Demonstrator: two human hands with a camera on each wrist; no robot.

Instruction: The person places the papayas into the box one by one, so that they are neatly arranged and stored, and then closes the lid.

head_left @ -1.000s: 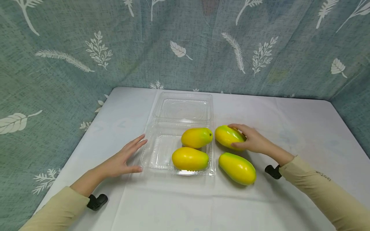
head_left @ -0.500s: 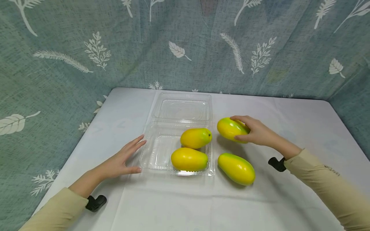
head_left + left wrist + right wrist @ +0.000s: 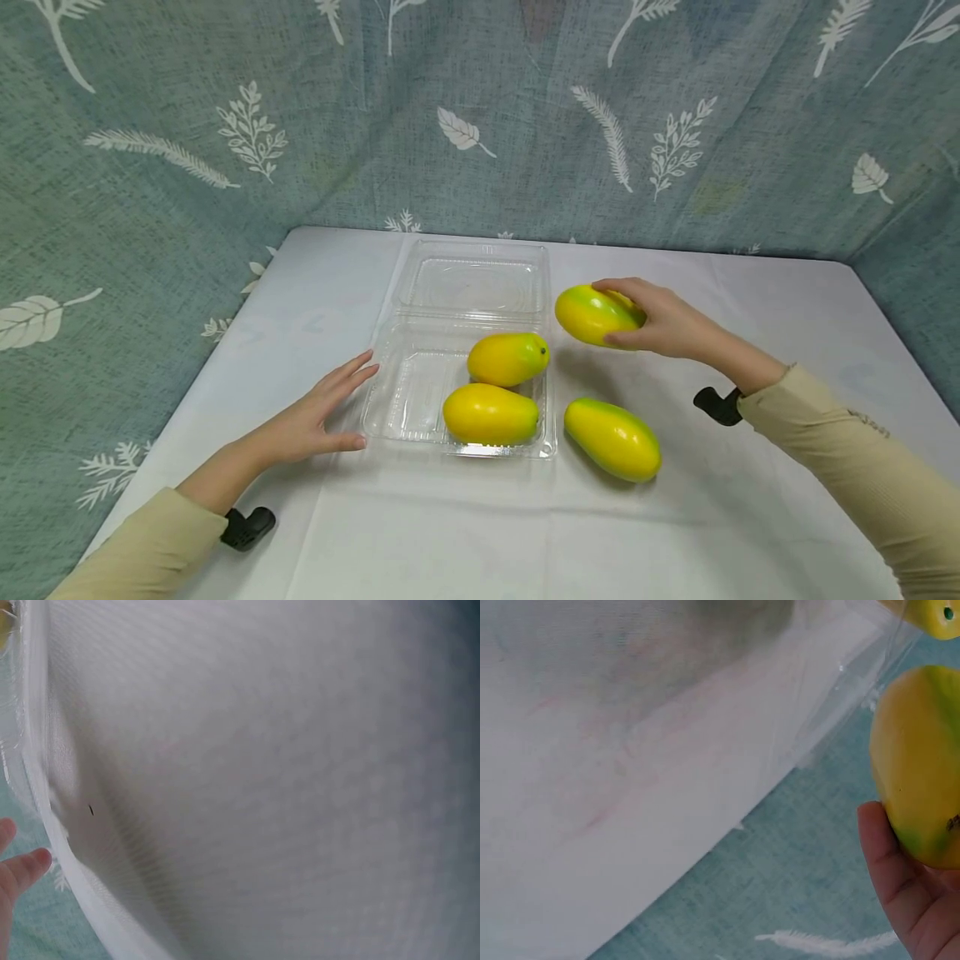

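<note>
My right hand [image 3: 663, 321] grips a yellow-green papaya [image 3: 592, 315] by its right end, above the table, with a shadow below it. The right wrist view shows the thumb along the side of this papaya [image 3: 919, 765]. A clear plastic clamshell box [image 3: 420, 392] lies open, its lid folded back. Inside, on the right side, are two papayas, one behind [image 3: 506, 358] and one in front [image 3: 489, 414]. Another papaya [image 3: 613, 439] rests on the table right of the box. My left hand [image 3: 311, 421] has its fingers spread beside the box's left edge; only fingertips [image 3: 34, 862] show in the left wrist view.
The clear lid [image 3: 472, 279] lies flat toward the back of the table. A white cloth [image 3: 450, 533] covers the table. Behind and at the sides hangs a green-blue curtain [image 3: 360, 150] with white leaf prints.
My right hand has lifted the papaya off the table and moved it toward the back, most recently a little left. My left hand and the other papayas stay in place.
</note>
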